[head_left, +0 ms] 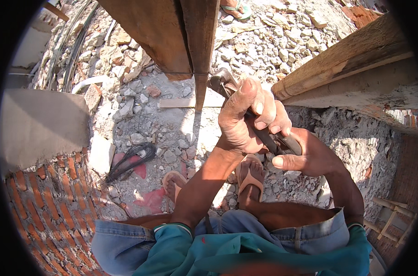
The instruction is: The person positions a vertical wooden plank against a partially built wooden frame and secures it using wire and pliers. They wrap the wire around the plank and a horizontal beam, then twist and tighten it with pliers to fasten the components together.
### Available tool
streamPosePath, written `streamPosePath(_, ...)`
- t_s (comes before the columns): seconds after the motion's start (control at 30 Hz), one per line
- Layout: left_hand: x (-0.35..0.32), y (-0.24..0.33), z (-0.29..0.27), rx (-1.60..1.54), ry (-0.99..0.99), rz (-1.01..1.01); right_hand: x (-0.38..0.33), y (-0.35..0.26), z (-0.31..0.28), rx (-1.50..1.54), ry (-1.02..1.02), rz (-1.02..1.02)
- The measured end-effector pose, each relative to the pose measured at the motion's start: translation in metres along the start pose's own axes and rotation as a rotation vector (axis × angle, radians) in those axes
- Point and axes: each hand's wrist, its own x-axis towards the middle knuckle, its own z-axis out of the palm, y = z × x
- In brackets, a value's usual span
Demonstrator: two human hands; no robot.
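A pair of dark metal pincers (223,83) is in my hands, its head up beside the narrow wooden post and its handles slanting down to the right. My left hand (245,117) is closed around the upper part of the handles. My right hand (314,152) grips the lower handle ends, thumb below. Just left of the pincers' head, a thin wire binds the narrow wooden post (201,55) to a broader brown board (158,32). The palms hide much of the handles, and whether the jaws hold wire I cannot tell.
A bundle of black tie wire (134,158) lies on the rubble at left, near a brick wall (48,207). Wooden beams (337,55) slope in from the right. Loose stones (282,41) cover the ground; another person's sandalled foot (236,9) stands at the far edge.
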Motion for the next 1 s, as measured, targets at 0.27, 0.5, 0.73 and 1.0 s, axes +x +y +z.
streamPosePath(0.27, -0.017, 0.016, 0.031, 0.37, 0.431, 0.046, 0.005, -0.013, 0.006, 0.018, -0.012, 0.138)
streamPosePath(0.5, -0.002, 0.018, 0.058, 0.268, 0.782, -0.022, -0.002, -0.018, -0.009, 0.248, -0.187, 0.016)
streamPosePath(0.73, -0.011, 0.03, 0.034, 0.489, 0.574, -0.06, 0.022, 0.033, 0.04, 0.059, 0.075, -0.176)
streamPosePath(1.0, -0.026, 0.012, 0.035, 1.265, 0.91, 0.234, 0.123, 0.094, 0.074, -0.063, 0.281, -0.818)
